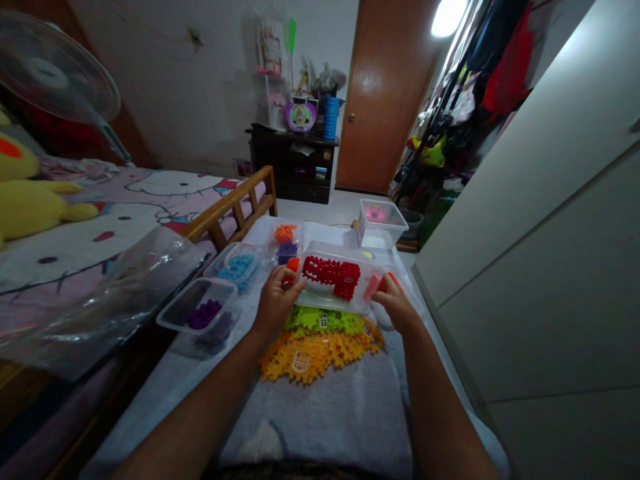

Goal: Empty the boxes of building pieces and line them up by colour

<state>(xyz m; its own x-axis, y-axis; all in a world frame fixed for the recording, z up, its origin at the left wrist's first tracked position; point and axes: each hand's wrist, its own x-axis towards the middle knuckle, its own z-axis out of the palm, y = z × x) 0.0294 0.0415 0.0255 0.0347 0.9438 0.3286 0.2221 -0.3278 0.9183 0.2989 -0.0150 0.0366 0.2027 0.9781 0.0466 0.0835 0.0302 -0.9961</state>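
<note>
A clear plastic container (320, 299) with orange-red end clips is held up between my hands, with red interlocking pieces (333, 273) in it. My left hand (276, 297) grips its left end, thumb on the near side. At the right end, my right hand (395, 301) has its fingers closed at the orange-red clip. Just below the container, green pieces (325, 321) and orange-yellow pieces (320, 353) lie spread on the grey-blue cloth (320, 420).
Left of my hands stand tubs with purple pieces (204, 313) and blue pieces (239, 268). Behind is a tray with orange pieces (285, 233) and more purple ones. A clear box (381, 227) stands at the far right. A wooden bed rail (225, 212) borders the left.
</note>
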